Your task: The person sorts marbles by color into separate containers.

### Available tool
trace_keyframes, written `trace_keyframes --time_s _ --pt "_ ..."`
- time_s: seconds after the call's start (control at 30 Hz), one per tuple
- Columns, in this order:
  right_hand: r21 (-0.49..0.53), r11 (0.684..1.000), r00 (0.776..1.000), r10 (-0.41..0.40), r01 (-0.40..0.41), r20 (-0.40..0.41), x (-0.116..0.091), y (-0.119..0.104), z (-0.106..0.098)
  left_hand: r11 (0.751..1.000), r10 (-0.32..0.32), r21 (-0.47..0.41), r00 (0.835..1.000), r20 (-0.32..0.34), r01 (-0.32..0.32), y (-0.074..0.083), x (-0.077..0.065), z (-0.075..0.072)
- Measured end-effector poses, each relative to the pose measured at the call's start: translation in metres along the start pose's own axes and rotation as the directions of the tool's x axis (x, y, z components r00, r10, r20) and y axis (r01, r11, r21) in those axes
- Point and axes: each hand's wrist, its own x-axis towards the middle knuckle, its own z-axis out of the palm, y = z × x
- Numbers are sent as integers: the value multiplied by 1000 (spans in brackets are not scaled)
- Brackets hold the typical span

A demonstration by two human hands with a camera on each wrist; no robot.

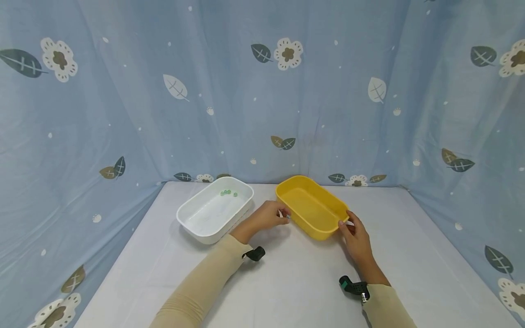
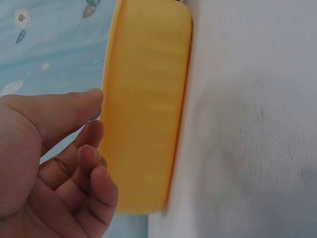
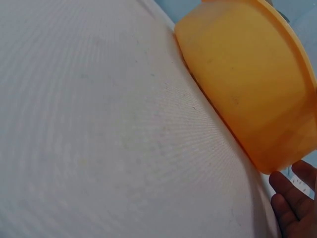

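My left hand (image 1: 270, 215) is beside the near left wall of a yellow plastic basin (image 1: 317, 233). Its thumb and forefinger pinch a small bluish-grey piece (image 2: 97, 115), mostly hidden by the fingertips; its kind cannot be made out. The other fingers curl in towards the palm. At the basin's right corner, my right hand (image 1: 357, 237) holds the rim between thumb and fingers. The right wrist view catches only some fingers (image 3: 287, 191) of that hand by the basin's lower edge. No objects show inside the yellow basin.
To the left stands a white basin (image 1: 197, 223) with several small green round pieces (image 1: 228, 192) near its far end. Both basins stand on a white-covered table (image 1: 287, 282). A blue patterned curtain (image 1: 229, 114) hangs behind and along both sides.
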Motion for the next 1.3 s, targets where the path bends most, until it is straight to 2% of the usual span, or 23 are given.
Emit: trace_keyframes --time_s 0.3,0.63,1.03,1.3 --pt "1 1000 1000 -4 4 0 0 -1 0 1000 13 -9 1000 -10 -14 11 9 6" --pt "2 1000 1000 -4 4 2 -1 1 0 999 13 -33 1000 7 -13 21 23 17" --pt "0 1000 1000 -30 30 5 0 1 -1 998 34 -51 999 42 -32 25 35 29" --pt "-8 1000 1000 -4 4 6 0 -3 -2 998 56 34 996 72 -59 36 35 35"
